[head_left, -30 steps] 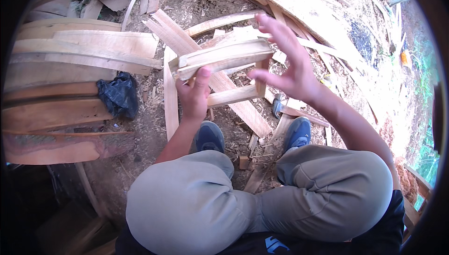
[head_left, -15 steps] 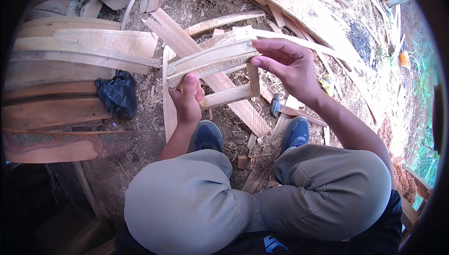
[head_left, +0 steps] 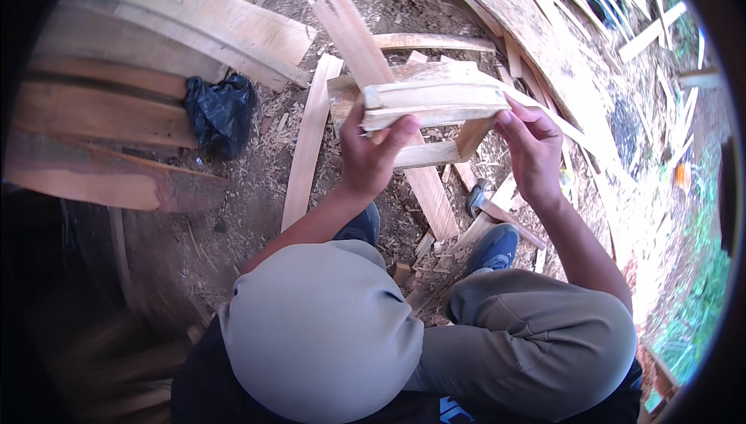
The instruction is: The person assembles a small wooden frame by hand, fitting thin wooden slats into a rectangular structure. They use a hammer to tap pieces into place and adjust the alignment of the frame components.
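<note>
A small frame of pale wooden strips is held up in front of my knees. My left hand is closed on its left end, thumb on the near side. At the right end my right hand pinches the corner with thumb and fingers. A shorter strip runs down from that corner to a lower strip, part of which lies behind my left hand. Below the frame, on the ground by my right shoe, lies a hammer with a wooden handle.
Long planks are stacked at the left, with a black plastic bag at their ends. Loose boards and wood shavings cover the dirt. A large curved slab lies beyond, and an orange scrap is far right.
The view has turned, so the planks and bag sit differently. My left hand has shifted its hold at the frame's left end, and the top strips now lie more level.
</note>
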The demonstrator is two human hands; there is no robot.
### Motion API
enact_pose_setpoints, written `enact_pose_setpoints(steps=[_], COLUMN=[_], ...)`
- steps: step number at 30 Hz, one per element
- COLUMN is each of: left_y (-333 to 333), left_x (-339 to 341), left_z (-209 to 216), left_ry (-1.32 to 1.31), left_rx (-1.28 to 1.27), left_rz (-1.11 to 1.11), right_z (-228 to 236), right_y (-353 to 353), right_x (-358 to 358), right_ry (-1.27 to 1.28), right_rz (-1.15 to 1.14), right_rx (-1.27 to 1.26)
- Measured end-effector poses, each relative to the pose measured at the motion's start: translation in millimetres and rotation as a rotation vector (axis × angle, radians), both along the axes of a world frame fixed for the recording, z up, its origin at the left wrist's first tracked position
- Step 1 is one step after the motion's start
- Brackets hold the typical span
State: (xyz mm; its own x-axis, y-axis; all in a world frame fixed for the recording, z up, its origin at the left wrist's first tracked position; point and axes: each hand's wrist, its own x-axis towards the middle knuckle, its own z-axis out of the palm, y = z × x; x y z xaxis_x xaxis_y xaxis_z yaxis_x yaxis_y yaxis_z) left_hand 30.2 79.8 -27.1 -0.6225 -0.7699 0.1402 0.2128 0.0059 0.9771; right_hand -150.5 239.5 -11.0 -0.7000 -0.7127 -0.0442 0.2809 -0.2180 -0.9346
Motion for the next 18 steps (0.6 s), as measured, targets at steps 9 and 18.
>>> enact_pose_setpoints(steps=[9,18], left_y=[-0.8,2.6], left_x=[2.2,-1.5], left_z=[18.7,14.7], left_ry=[-0.094,0.019], left_rx=[-0.136,0.114], left_rz=[-0.117,-0.041], right_z=[-0.9,2.1], right_y=[5.7,6.4], right_x=[-15.6,-14.7], right_ry=[0.104,0.198], right_rz=[0.154,0.104], right_rx=[0.015,0.071])
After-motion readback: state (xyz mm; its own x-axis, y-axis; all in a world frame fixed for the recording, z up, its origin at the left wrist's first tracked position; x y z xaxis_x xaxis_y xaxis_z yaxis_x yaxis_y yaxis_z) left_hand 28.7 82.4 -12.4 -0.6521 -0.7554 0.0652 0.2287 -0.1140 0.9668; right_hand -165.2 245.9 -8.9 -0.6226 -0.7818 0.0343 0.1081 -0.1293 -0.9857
